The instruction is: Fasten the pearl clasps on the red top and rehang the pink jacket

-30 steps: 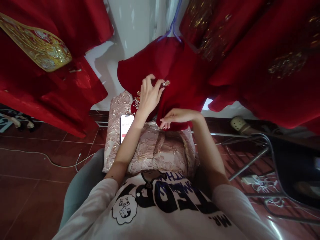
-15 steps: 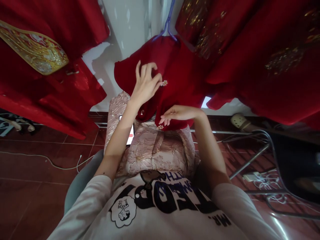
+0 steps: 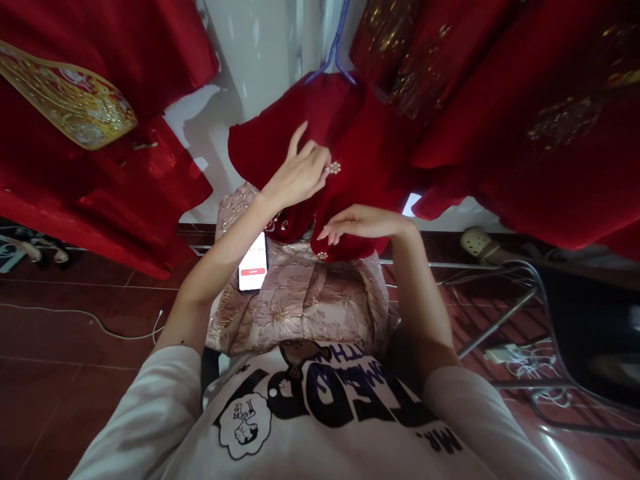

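Note:
A red garment (image 3: 385,150) hangs on a purple hanger (image 3: 336,50), its lower edge resting on pink brocade cloth (image 3: 320,293) over my lap. My left hand (image 3: 303,175) is in front of the garment, fingertips pinched at a flower-shaped beaded button (image 3: 335,168); one finger sticks up apart from the rest. My right hand (image 3: 363,222) is lower and to the right, bent at the wrist. Its fingers reach loosely over the red cloth, holding nothing I can see. Just below them is a second beaded ornament (image 3: 321,255), and a third ornament (image 3: 285,225) lies to the left.
A phone with a lit screen (image 3: 253,267) lies on the brocade beside my left forearm. Embroidered red garments (image 3: 170,167) hang on both sides. At the right stand a dark metal-framed chair (image 3: 585,327), a clog (image 3: 477,243) and tangled white cables (image 3: 540,370).
My left hand has turned and moved slightly right, its spread fingers drawing together at the beaded button. My left elbow swung outward, uncovering more of the phone. My right hand barely moved.

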The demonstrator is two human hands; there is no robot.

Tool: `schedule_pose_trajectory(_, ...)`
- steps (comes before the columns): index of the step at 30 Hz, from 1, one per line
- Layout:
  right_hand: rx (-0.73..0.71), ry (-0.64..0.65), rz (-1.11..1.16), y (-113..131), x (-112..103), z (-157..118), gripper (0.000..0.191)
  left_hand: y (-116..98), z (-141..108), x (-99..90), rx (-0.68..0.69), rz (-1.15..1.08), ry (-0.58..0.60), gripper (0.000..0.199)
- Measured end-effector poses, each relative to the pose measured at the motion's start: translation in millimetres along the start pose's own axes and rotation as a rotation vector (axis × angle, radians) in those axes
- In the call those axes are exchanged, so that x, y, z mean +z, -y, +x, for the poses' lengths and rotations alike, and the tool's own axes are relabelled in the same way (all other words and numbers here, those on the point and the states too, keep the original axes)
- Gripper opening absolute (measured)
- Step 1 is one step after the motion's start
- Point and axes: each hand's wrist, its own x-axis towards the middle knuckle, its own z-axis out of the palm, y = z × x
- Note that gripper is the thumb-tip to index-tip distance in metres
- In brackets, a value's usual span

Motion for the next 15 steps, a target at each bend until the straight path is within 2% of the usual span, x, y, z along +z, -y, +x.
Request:
schedule_pose_trajectory(3, -0.071, -0.22, 0.027, 9, 2, -5, 0.043, 7, -1, 2.3, 0.007, 0.002, 0.016, 0.031)
schedule_pose_trajectory(7, -0.215, -0.673, 0.073, 22, 0, -2, 0.049, 19, 3, 7.1, 0.016, -0.001, 0.066, 0.031)
schedule_pose_trajectory(9, -0.267, -0.834, 0.088, 29, -6, 9, 0.048, 20, 6, 8.7, 0.018, 0.021, 0.089, 0.034)
schedule_pose_trajectory(12, -0.289, -0.892, 0.113, 40, -18, 39, 0.052, 16, 10, 5.5, -0.009, 0.074, 0.099, 0.04)
schedule_pose_trajectory(15, -0.212, -0.894, 0.141, 47, -25, 72, 0.069, 11, 9, -4.8, -0.103, 0.142, 0.155, 0.044)
